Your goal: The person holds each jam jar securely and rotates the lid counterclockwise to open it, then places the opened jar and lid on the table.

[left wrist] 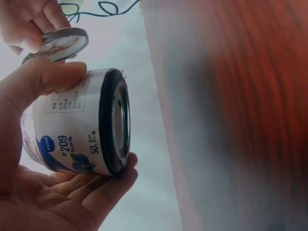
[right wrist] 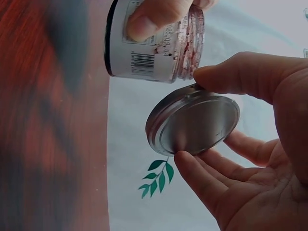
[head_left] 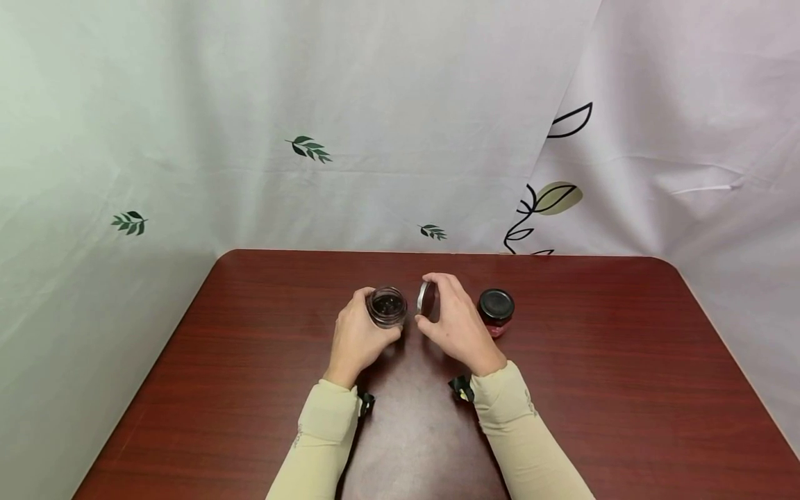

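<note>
Your left hand point(head_left: 359, 335) grips blueberry-label jar point(left wrist: 72, 122), lidless | your right hand point(head_left: 460, 324) pinches metal lid point(right wrist: 199, 126) at rim | risk: tilt could spill contents point(head_left: 388, 304), rightward swing could topple black-lidded jar point(head_left: 496, 305)

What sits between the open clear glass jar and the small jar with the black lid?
In the head view, the right hand lies there, holding a round silver metal lid on the side nearer the open clear glass jar.

The right hand point(head_left: 459, 319) partly hides the black-lidded jar point(head_left: 497, 304), whose red part point(head_left: 497, 329) seems too small to identify.
</note>
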The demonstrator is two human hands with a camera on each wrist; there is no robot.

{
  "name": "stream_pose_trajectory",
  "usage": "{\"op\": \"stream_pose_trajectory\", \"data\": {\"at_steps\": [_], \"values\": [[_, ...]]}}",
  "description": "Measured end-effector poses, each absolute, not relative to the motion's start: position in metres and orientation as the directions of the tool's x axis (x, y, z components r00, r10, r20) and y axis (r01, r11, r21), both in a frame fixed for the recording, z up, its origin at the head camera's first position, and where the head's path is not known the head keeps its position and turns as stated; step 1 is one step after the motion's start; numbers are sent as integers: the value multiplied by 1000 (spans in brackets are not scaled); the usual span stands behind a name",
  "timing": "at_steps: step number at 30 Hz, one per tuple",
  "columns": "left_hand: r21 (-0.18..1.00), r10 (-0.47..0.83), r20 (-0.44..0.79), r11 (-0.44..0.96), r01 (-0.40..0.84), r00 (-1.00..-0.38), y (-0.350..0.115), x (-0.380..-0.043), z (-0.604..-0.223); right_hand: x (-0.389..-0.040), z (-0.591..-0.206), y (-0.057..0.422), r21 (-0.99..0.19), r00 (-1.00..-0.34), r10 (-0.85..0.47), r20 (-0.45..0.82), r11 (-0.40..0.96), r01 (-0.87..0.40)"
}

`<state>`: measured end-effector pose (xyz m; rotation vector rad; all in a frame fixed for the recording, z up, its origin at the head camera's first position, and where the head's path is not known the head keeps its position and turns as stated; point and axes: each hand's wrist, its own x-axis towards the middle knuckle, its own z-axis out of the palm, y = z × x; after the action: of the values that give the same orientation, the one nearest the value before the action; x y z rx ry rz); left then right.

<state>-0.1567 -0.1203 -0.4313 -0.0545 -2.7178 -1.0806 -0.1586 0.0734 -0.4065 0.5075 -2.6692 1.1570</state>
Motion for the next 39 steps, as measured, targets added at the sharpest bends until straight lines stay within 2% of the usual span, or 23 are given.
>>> {"op": "stream_pose_trajectory", "data": {"at_steps": [13,22,39], "values": [[685,-57,205,722,101,-977,-123,-157,-434,-161,-414,71,-742,-954,-216,209,600,-299],[684,-78,184,726,71,-980,-125,-157,-432,-163,-416,71,-731,-949,-217,229,605,-315],[672,-92,180,739,54,-979,-126,-158,-433,-165,-424,68,-758,-962,-213,172,595,-267]]}}
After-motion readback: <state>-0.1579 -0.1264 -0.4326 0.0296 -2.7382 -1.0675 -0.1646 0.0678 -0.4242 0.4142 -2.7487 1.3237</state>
